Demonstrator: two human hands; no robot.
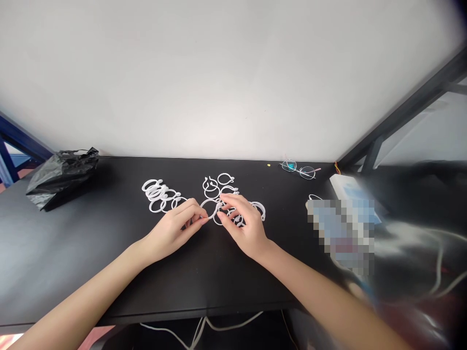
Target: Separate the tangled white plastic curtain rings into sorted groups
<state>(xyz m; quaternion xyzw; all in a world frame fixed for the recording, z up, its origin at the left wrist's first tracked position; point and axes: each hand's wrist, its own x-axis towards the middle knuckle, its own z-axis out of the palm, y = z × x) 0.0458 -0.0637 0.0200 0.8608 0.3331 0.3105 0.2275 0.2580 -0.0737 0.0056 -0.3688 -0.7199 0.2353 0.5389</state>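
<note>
Several white plastic rings lie on a black table (109, 262). One heap of closed rings (160, 194) sits to the left, and loose open rings (219, 183) lie further back. Between my two hands is a single white ring (209, 208). My left hand (175, 228) pinches its left edge with thumb and fingertips. My right hand (242, 223) pinches its right edge, resting over more rings (257, 210) under the fingers.
A crumpled black plastic bag (62, 175) lies at the far left. A pair of glasses (299, 169) rests near the back edge by the white wall. A blurred object and white cables (438, 272) are at the right. Cables hang below the front edge.
</note>
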